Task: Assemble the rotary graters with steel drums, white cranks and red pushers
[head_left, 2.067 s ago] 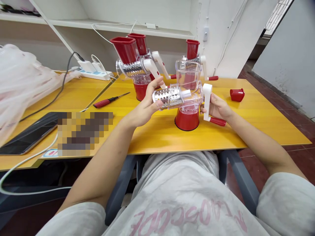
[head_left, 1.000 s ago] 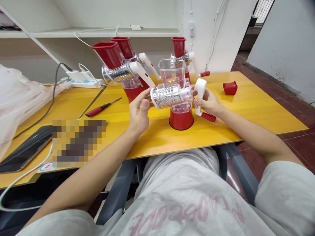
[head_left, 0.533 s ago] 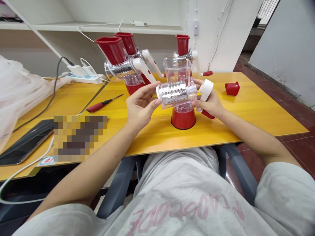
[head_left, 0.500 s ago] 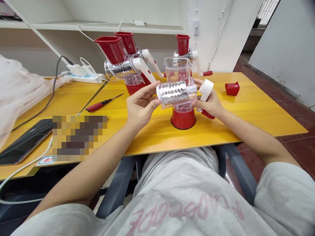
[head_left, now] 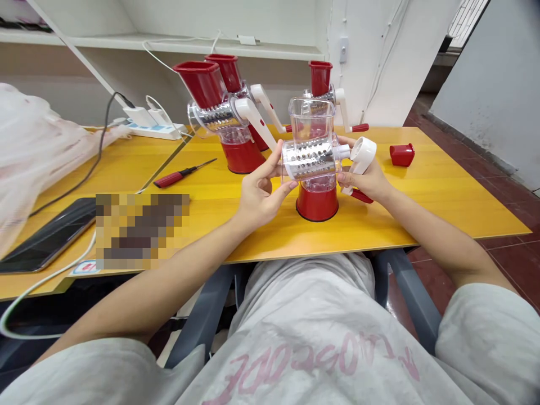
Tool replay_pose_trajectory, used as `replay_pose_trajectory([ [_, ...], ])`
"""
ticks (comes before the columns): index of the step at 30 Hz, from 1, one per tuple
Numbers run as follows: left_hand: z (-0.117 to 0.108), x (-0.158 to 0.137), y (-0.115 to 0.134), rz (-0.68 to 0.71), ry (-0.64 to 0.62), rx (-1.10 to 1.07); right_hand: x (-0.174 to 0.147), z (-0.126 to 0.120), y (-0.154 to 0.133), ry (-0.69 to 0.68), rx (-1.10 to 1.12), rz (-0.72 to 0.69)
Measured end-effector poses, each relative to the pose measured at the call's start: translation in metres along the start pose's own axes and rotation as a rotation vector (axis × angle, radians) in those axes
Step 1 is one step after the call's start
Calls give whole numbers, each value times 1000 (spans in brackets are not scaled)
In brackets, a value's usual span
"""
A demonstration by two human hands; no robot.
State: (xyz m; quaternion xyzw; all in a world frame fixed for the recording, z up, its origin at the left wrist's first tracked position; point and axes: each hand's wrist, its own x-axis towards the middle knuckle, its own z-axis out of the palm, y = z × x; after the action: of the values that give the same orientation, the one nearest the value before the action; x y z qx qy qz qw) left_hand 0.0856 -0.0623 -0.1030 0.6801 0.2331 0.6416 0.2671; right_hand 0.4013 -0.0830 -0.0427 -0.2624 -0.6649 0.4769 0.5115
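A rotary grater with a red base (head_left: 317, 203) and a clear housing (head_left: 312, 117) stands upright in front of me. Its metal grater drum (head_left: 311, 159) lies sideways in the housing, with a white shaft (head_left: 344, 151) sticking out on the right. My left hand (head_left: 262, 194) is closed at the drum's left end, thumb below and fingers above. In my right hand (head_left: 366, 179) is a white crank handle (head_left: 363, 154) with a red grip (head_left: 361, 196), its round end just apart from the shaft. Some right fingers are hidden behind the housing.
Behind are more graters: one with a red hopper (head_left: 201, 84) at left, another hopper (head_left: 320, 77) at back right. A red pusher (head_left: 402, 154) lies right. Leftward are a screwdriver (head_left: 181, 174), a phone (head_left: 50, 233), a power strip (head_left: 158, 129) and a plastic bag (head_left: 37, 140).
The drum has slid rightward into the housing, so its shaft now protrudes on the right. My left hand followed it right. The crank handle remains in my right hand.
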Motion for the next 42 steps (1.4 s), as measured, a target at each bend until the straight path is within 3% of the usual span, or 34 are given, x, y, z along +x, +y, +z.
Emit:
replay_pose_trajectory([
  [3,2,2,5,-52,-36,-59,5,-13,4,12,-5,24],
  [7,1,8,11,-83,-26,-84,18,-40,20,161,11,157],
  [11,3,9,13,-117,-4,-191,25,-62,33,224,-32,231],
  [19,6,11,25,-205,47,-133,17,-68,23,307,-467,-58],
  [30,3,21,15,-126,41,-177,15,-65,13,346,-608,-125],
  [33,1,24,9,-142,36,-172,15,-59,15,300,-503,-101],
  [38,1,22,7,-133,92,-81,18,-48,22,124,-111,42],
  [42,0,22,6,-97,150,-61,12,-34,12,18,83,95],
])
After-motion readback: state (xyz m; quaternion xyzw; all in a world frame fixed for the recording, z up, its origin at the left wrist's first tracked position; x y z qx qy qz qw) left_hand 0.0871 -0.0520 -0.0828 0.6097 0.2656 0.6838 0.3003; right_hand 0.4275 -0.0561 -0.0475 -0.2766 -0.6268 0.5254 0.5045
